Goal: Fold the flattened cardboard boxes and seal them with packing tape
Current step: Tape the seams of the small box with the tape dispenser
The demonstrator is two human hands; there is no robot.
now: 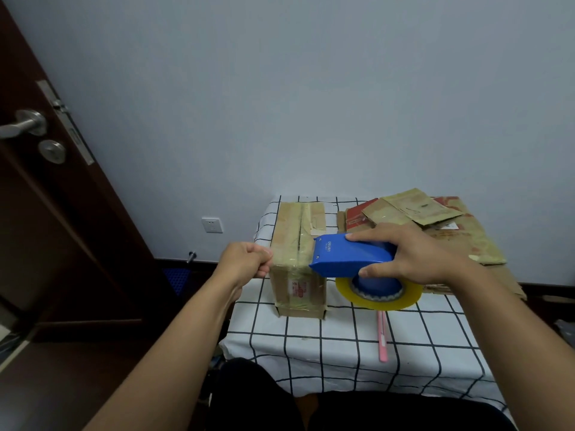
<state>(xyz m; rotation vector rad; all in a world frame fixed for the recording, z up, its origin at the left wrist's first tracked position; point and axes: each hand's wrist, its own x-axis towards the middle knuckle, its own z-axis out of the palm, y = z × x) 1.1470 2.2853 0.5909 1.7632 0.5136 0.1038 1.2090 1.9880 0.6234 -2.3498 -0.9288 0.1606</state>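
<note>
Checked cloth is covering the desk [342, 353] against a pale wall, and I am watching the folded cardboard box [297, 259] standing at its left side, long axis running away from me. My right hand [413, 256] is gripping the blue tape dispenser [348, 255] just right of the box's near top edge, glossy yellowish roll hanging beneath. My left hand [245, 259] is curling against the box's left corner, seemingly pinching tape there, while the flattened boxes [435, 225] are lying to the right.

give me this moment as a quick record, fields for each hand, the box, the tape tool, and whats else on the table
left hand: fingers curled, pinching at the top left edge of the box
right hand: grips the tape dispenser from above
box: folded up, standing on the table, tape along its top seam
tape dispenser: blue, yellowish roll underneath, front end at the box's right top edge
table: white cloth with black grid
also there: flattened boxes stacked at back right; pink stick near front
</note>
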